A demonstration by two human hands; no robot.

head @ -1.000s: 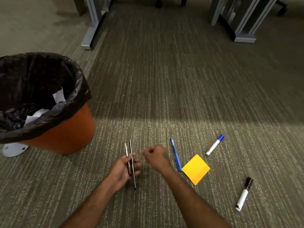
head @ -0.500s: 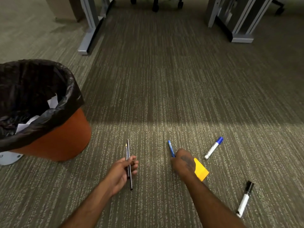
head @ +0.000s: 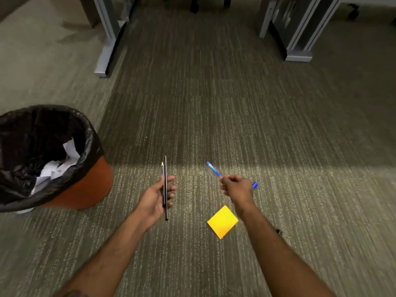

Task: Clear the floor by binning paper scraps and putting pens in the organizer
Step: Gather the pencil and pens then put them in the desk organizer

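Observation:
My left hand (head: 157,197) holds two dark pencils (head: 165,185) upright across its fingers, above the carpet. My right hand (head: 236,186) is closed on a blue pen (head: 213,169), lifted off the floor with its tip pointing up and left. A blue marker cap (head: 255,185) peeks out just behind that hand. A yellow sticky note (head: 222,221) lies flat on the carpet below my right wrist. The orange bin with a black liner (head: 85,185) stands at the left, with white paper scraps (head: 56,168) inside.
Grey desk legs stand at the back left (head: 106,50) and back right (head: 300,43). Chair castors (head: 195,6) show at the top edge. A small dark tip of another marker (head: 278,231) shows beside my right forearm. Striped carpet covers the floor.
My right hand reached to the blue pen on the floor, closed on it and lifted it. The view tilted, so the bin and the note sit lower. My left hand kept its pencils.

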